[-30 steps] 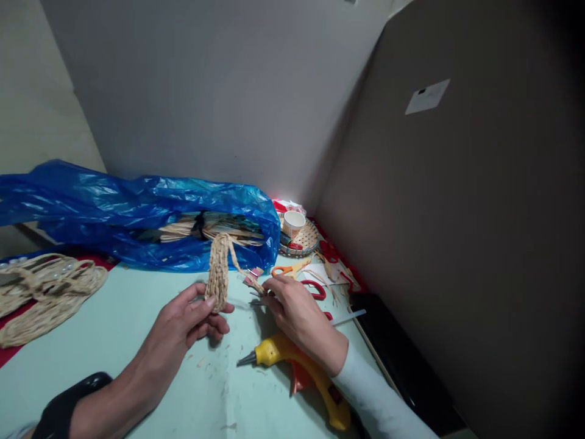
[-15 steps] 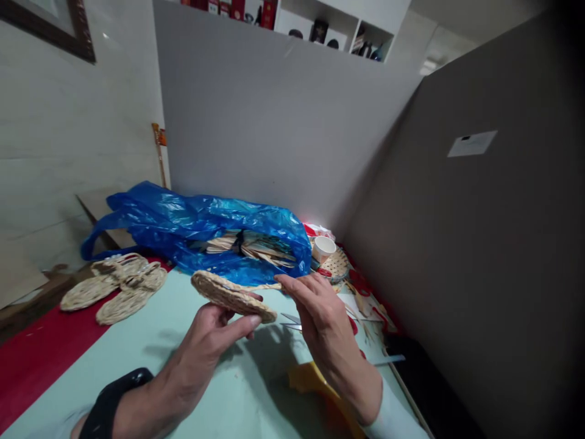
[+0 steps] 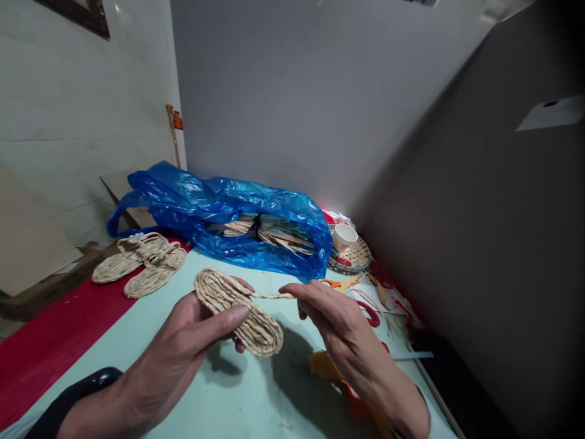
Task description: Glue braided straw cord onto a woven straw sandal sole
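A coiled straw sandal sole (image 3: pixel 262 332) is tilted above the table, its broad face turned up. My left hand (image 3: pixel 192 332) grips it, thumb pressed across the top and fingers underneath. From the sole's upper edge a twisted straw cord (image 3: pixel 273 296) runs to the right. My right hand (image 3: pixel 336 323) pinches that cord near its fingertips; the tips are partly hidden. Red-handled scissors (image 3: pixel 369 314) lie just beyond the right hand, mostly covered by it. A pair of finished-looking woven straw sandals (image 3: pixel 155 268) rests at the left.
A blue plastic bag (image 3: pixel 228 195) with bundled straw (image 3: pixel 283 235) lies at the back. Right of it, a paper cup (image 3: pixel 345 236) stands in a woven basket (image 3: pixel 361 259). Orange scissors (image 3: pixel 340 283) lie nearby. Grey partitions (image 3: pixel 283 91) enclose the back and right.
The sole has turned from nearly edge-on to showing its flat face. My right hand still holds the cord. The view has tilted down and shifted left.
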Demonstrator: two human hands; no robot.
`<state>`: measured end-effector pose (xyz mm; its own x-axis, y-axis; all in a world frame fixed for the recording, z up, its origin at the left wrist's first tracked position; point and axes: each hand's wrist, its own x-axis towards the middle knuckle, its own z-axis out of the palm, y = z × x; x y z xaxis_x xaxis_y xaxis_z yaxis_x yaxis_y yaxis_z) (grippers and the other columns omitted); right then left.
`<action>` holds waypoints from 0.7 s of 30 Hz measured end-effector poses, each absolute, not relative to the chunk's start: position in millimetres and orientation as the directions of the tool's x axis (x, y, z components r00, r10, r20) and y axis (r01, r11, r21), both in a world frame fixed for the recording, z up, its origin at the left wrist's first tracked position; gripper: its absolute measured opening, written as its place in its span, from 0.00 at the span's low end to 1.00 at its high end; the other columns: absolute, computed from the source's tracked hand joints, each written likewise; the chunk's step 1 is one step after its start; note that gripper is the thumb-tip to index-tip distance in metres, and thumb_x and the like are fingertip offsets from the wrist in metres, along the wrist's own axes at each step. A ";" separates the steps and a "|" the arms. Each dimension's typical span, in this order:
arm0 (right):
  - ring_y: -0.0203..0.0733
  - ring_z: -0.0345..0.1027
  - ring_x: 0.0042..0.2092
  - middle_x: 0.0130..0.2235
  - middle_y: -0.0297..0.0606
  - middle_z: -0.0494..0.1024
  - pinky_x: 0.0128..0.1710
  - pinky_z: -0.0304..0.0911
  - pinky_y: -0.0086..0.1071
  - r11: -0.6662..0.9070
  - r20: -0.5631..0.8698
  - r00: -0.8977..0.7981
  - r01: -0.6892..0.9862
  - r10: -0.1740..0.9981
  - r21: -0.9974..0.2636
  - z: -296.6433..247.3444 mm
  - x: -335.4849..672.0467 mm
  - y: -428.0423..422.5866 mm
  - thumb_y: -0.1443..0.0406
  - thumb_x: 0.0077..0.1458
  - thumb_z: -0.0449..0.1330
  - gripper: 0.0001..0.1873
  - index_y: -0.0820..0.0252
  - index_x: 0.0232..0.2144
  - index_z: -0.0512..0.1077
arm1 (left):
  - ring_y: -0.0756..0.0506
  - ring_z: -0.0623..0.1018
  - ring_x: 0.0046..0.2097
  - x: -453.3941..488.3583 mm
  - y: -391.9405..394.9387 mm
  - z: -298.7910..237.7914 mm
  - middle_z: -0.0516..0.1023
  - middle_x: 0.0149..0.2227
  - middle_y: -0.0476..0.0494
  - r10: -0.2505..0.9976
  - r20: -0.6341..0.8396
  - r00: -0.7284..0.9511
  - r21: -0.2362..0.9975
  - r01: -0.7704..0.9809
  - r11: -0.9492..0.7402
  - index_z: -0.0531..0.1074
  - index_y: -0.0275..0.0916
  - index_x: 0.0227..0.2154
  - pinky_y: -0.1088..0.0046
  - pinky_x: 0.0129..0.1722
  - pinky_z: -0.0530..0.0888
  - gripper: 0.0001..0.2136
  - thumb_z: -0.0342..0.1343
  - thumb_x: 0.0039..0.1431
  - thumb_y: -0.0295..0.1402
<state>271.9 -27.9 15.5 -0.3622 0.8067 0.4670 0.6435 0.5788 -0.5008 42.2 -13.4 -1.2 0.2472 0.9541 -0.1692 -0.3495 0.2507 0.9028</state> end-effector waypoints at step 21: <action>0.45 0.76 0.37 0.36 0.34 0.83 0.36 0.66 0.35 0.419 0.178 -0.408 0.636 0.895 -0.648 19.6 279.6 -22.9 0.67 0.68 0.53 0.13 0.48 0.45 0.77 | 0.42 0.81 0.26 17.4 -8.2 -17.3 0.80 0.23 0.49 0.967 -0.175 0.188 0.971 -0.128 0.200 0.81 0.46 0.40 0.73 0.23 0.76 0.17 0.74 0.47 0.42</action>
